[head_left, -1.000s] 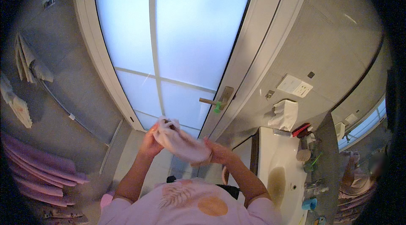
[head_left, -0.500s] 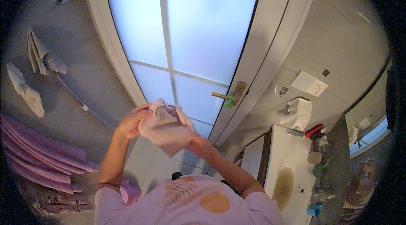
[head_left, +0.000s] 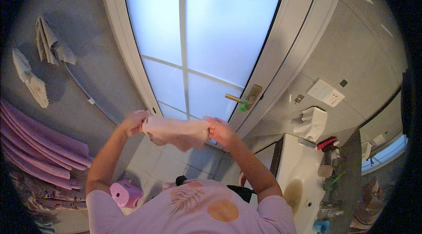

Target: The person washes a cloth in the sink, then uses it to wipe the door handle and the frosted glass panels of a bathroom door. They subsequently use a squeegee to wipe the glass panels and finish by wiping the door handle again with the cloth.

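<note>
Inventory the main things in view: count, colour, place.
cloth: one, pale pink, between both hands
frosted-glass door: one, white-framed, ahead
lever handle: one, brass-coloured, on door
washbasin: one, white, right
towel: at least one, purplish pink, left
hung cloths: two, pale, left wall
stool: one, pink, lower-left floor
socket plate: one, white, right wall
cup: one, blue, lower right
shirt: one, pale pink, lower centre
left hand: one, bare, cloth's left end
right hand: one, bare, cloth's right end

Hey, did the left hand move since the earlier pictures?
Yes. The left hand moved to the left, farther from the door handle.
</note>
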The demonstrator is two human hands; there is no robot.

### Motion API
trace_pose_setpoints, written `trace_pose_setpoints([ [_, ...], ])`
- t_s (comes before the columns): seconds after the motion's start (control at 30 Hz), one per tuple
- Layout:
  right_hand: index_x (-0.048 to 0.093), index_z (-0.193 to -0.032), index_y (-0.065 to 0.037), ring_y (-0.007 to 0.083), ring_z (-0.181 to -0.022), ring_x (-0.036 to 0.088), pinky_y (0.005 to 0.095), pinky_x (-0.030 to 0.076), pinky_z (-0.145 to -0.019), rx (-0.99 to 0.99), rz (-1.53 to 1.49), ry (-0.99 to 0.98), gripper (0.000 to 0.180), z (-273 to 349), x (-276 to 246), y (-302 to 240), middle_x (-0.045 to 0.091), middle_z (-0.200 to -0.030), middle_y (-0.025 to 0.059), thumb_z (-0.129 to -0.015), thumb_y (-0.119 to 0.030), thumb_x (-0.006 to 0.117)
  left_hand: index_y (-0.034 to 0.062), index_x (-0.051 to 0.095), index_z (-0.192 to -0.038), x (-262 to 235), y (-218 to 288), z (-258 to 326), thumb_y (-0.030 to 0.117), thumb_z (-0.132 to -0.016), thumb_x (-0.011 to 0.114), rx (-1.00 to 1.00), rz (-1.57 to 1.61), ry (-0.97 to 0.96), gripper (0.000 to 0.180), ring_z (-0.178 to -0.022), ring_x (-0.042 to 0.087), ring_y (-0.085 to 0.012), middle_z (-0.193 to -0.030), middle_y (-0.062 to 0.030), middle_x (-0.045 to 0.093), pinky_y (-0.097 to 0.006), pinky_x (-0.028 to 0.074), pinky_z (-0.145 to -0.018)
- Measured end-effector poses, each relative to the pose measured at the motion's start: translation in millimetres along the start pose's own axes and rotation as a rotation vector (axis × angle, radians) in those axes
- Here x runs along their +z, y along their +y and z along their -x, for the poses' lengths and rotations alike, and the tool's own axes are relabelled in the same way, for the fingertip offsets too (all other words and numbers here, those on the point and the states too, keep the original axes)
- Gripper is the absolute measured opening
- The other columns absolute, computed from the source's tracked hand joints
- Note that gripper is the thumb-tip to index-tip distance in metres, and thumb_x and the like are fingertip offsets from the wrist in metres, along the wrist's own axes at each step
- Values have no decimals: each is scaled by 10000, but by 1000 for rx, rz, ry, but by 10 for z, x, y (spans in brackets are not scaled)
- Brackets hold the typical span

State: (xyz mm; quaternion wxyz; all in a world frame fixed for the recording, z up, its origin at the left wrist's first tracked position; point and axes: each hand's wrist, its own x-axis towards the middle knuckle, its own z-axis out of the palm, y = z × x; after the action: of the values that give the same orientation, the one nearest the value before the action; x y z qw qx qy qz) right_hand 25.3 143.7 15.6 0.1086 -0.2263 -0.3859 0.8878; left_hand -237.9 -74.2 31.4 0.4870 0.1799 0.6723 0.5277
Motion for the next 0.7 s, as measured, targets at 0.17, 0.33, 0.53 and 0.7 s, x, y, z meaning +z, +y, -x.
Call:
trace_pose_setpoints([
  [0.17, 474, -1043, -36, 148, -712, 571, 276, 461, -558, -460, 591, 204, 346, -24, -215, 117, 584, -840, 88, -743, -83, 640, 12, 471, -1059, 193, -329, 70, 146, -795, 552, -141, -465, -38, 307, -750, 567, -162, -888, -86, 564, -301, 494, -615],
  [0.33, 541, -961, -43, 153, -772, 548, 283, 453, -604, -555, 589, 61, 263, 81, -175, 38, 561, -860, 86, -712, -36, 624, 32, 492, -1087, 3, -663, -43, 125, -739, 605, -146, 268, -100, 377, -776, 572, -166, -951, -101, 568, -279, 476, -707],
  [0.53, 582, -924, -51, 253, -733, 488, 345, 408, -639, -994, 1546, 184, 218, 391, -36, -206, 473, -785, 120, -707, -31, 578, 20, 526, -990, 312, -169, 287, 68, -755, 590, 208, -197, -100, 247, -821, 563, -195, -949, -79, 558, -292, 446, -769],
  [0.7, 605, -859, -50, 257, -760, 484, 364, 409, -647, -825, 1600, 462, 134, 531, 22, -395, 464, -781, 122, -732, -81, 575, 36, 561, -803, 585, 118, 393, 74, -767, 580, 941, -953, 304, 55, -759, 543, -159, -834, -49, 572, -286, 438, -715],
])
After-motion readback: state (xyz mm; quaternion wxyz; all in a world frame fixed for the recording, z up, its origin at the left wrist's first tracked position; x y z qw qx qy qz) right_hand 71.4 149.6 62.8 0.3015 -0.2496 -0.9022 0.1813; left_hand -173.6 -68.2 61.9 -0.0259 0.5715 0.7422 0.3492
